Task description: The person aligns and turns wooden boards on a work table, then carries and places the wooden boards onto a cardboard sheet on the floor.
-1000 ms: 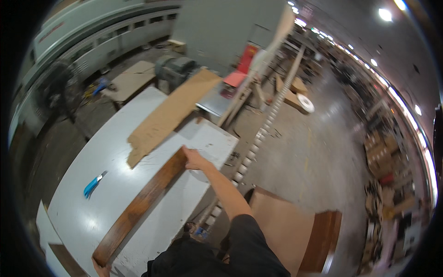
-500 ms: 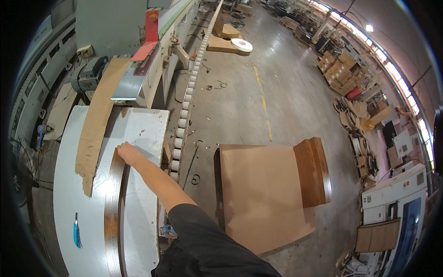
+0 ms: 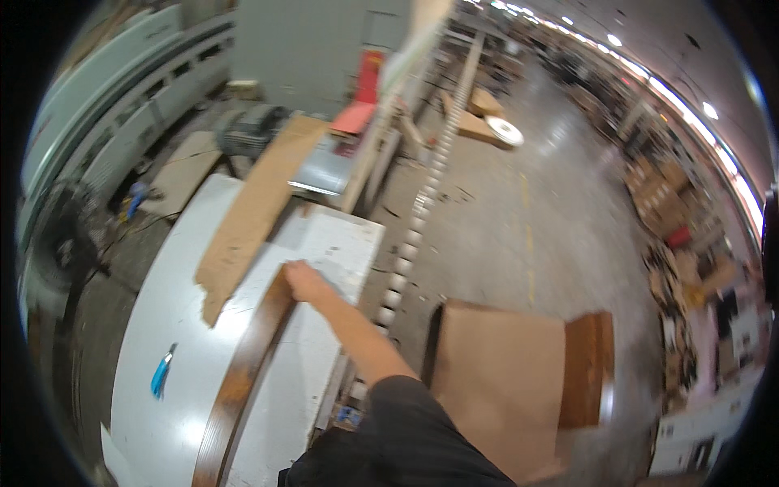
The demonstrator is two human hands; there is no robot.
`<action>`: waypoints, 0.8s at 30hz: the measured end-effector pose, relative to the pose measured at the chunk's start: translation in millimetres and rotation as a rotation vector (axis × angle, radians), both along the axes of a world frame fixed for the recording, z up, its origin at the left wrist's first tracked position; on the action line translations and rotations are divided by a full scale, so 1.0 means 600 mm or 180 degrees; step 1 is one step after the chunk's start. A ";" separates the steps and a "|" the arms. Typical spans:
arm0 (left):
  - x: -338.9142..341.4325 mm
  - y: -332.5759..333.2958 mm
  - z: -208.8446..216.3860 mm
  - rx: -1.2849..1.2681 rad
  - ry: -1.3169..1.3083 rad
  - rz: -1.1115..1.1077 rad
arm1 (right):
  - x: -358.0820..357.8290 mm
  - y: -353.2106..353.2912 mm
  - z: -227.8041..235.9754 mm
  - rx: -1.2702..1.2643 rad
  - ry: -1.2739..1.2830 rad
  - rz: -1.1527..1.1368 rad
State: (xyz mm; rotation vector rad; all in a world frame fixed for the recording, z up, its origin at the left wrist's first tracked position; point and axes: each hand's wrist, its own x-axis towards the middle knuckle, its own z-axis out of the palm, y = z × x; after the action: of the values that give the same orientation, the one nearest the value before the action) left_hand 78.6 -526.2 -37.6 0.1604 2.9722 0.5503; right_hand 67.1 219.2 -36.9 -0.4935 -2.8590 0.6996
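Observation:
My right hand [image 3: 307, 282] is closed around the far end of a long brown wooden board [image 3: 243, 381]. The board lies lengthwise on a white table [image 3: 182, 292], its near end running out at the lower edge of the picture. My left hand is out of view. To the left of the board rests a blue utility knife [image 3: 162, 373]. A long strip of brown cardboard [image 3: 264, 207] with a torn near end stretches from the table's left part toward the machine. The picture is somewhat blurred.
Beyond the table is a machine with a metal plate [image 3: 320, 169] and a red guard [image 3: 369, 81]. A roller track [image 3: 412, 243] runs along the right side. On the floor at right, brown boards [image 3: 588, 365] stand beside a large cardboard sheet [image 3: 499, 373]. A fan [image 3: 61, 243] stands left.
My view has turned left and tilted, so the table, board and machine appear farther right. My right hand keeps its grip on the board's far end.

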 end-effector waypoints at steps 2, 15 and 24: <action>-0.001 0.025 0.016 0.0072 0.0025 -0.0074 | 0.021 0.000 0.023 0.0023 -0.0302 -0.0043; 0.046 -0.054 -0.077 0.0601 -0.0066 0.1145 | -0.001 -0.008 0.001 0.0362 -0.0259 -0.0145; 0.081 -0.080 -0.075 0.1890 0.0663 0.2273 | -0.024 0.131 -0.005 -0.4332 0.1857 -0.1858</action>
State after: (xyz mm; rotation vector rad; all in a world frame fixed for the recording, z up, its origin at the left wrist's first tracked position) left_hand 127.4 -574.4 -82.8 -0.8730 2.8834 1.5586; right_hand 52.8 297.9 -40.1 -0.9515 -1.2474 2.0785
